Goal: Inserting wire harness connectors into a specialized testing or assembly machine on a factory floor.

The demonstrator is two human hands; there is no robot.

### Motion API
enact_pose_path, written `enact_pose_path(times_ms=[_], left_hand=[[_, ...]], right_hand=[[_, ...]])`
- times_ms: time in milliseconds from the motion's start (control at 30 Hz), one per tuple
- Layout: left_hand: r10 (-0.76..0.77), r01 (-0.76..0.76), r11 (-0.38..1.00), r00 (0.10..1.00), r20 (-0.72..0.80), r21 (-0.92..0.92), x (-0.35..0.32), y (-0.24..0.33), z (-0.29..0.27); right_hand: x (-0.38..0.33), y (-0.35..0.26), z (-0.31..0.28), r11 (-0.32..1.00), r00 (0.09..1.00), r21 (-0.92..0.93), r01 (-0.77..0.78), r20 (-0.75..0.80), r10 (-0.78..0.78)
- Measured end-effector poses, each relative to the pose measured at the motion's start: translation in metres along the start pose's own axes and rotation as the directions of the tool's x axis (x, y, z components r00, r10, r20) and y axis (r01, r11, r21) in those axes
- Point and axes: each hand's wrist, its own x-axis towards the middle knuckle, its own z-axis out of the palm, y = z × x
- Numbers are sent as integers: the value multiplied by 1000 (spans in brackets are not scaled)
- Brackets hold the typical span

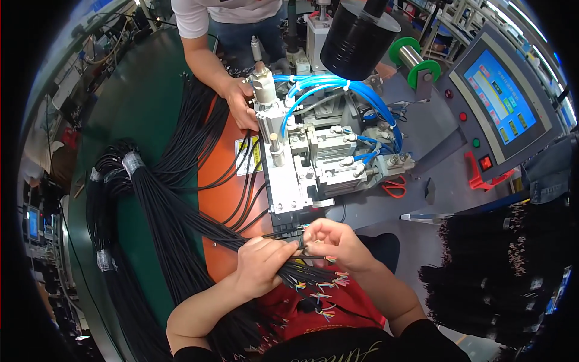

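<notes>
My left hand is closed round black cables at the near edge of the machine. Just right of it, my right hand is pinched at the end of a cable, close to the left hand's fingertips; the exact piece between its fingers is hidden. Below both hands, a bunch of cable ends with stripped, multicoloured wires fans out over a red cloth. A few single cables run from the orange board to the machine's left side.
Across the machine, another person's hand touches its left side. Tied black cable bundles lie on the green table. A control screen stands right, above more hanging cables. Red-handled scissors lie beside the machine.
</notes>
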Motion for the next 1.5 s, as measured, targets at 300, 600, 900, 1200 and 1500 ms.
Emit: enact_pose_path(times_ms=[300, 600, 900, 1200, 1500], left_hand=[[-50, 47, 996, 998, 33, 74, 3, 2, 3], [-94, 91, 981, 996, -10, -172, 6, -2, 3], [-121, 126, 973, 992, 41, -194, 3, -4, 7], [-105, 108, 984, 994, 23, -140, 6, -1, 8], [-119, 126, 971, 992, 46, -204, 4, -2, 6]], right_hand=[[-2, 15, 18, 947, 950, -170, 272, -111, -293], [-1, 11, 15, 836, 882, -351, 422, -58, -469], [2, 10, 9, 834, 894, -378, 402, -36, -447], [0, -2, 3, 815, 917, -447, 368, 30, -398], [0, -3, 3, 790, 908, -480, 382, 34, -418]])
